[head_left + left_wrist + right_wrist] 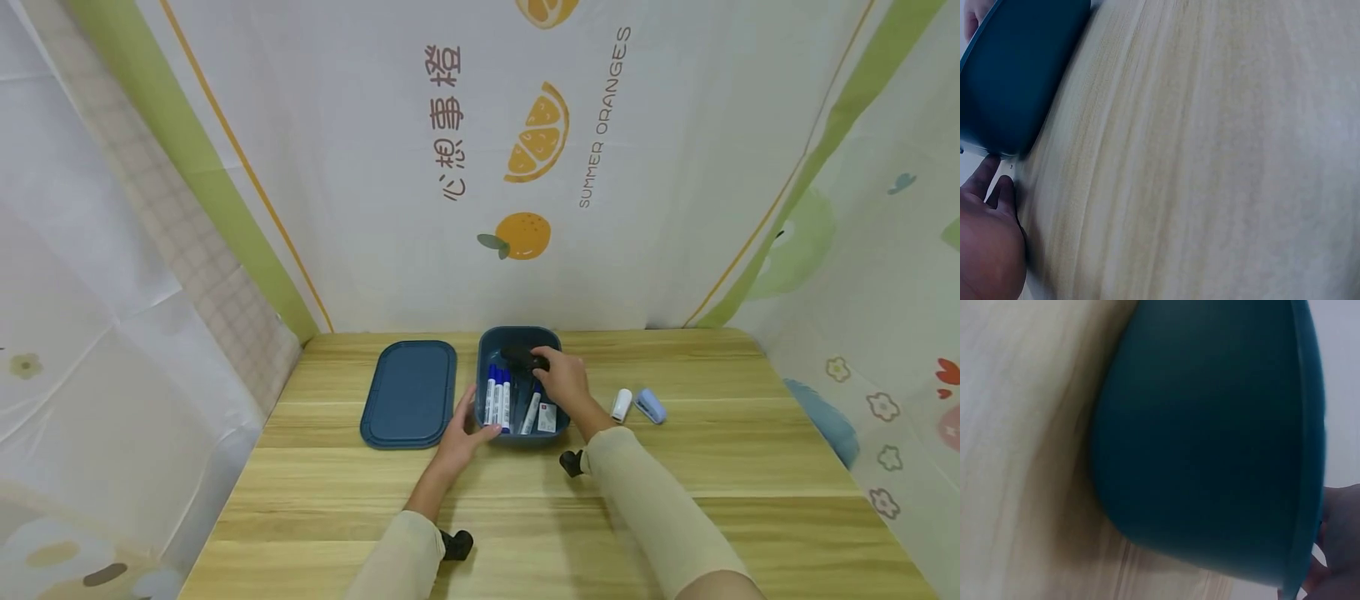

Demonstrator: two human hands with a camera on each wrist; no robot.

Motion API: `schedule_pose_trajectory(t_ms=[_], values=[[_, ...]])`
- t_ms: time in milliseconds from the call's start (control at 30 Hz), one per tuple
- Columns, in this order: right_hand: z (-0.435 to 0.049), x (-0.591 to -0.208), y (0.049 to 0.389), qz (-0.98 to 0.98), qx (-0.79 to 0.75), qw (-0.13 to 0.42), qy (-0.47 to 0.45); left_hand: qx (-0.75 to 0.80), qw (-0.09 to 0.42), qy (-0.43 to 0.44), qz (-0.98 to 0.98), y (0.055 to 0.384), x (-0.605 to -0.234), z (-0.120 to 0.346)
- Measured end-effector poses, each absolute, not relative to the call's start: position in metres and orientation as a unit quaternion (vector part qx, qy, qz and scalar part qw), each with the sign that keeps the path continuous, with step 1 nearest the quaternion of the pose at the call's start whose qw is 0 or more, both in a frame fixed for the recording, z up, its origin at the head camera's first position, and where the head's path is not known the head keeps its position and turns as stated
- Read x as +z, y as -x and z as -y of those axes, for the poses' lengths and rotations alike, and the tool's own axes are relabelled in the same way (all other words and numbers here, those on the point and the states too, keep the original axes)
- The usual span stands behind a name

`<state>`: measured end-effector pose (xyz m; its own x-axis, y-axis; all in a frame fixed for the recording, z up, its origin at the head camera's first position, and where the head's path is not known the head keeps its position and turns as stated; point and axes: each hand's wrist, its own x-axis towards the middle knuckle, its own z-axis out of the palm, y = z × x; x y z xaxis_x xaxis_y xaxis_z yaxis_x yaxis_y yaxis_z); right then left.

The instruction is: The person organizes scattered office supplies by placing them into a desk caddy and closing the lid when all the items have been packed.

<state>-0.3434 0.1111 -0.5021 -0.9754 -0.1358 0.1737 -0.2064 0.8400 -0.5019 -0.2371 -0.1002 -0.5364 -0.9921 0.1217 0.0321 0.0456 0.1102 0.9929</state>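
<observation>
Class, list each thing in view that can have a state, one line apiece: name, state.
Blue box: open, upright
Blue lid: off, lying flat
Three markers: blue caps on
Fourth marker: lying slanted
Black object: held, partly hidden
White item: outside the box
Light-blue item: outside the box
Left hand: touching the box
Right hand: gripping the black object

A dark teal container [1019, 75], seen from outside, fills the upper left corner, cut off by the top edge; its smooth wall slants across the view. At lower left, the left hand [988, 244] reaches up with its fingers [984, 175] extended, one fingertip at the container's lower end. Part of the right hand [974, 15] shows past the rim in the top left corner. The wood-grain tabletop [1172, 150] takes up most of the view, its streaks running lengthwise, paler toward the right. Dark shadow borders the left hand.
</observation>
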Motion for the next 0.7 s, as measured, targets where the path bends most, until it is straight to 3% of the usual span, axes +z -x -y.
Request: schedule_pose_trajectory(t_ms=[300,700], values=[[-0.105,-0.501,0.347,0.951,0.289,0.031,-0.102,0.656,0.019,-0.050,-0.753,0.242,-0.552,0.099],[-0.109,-0.502,0.344,0.916,0.386,-0.001,-0.107,0.659,0.020,-0.053,-0.750,0.236,-0.537,0.098]])
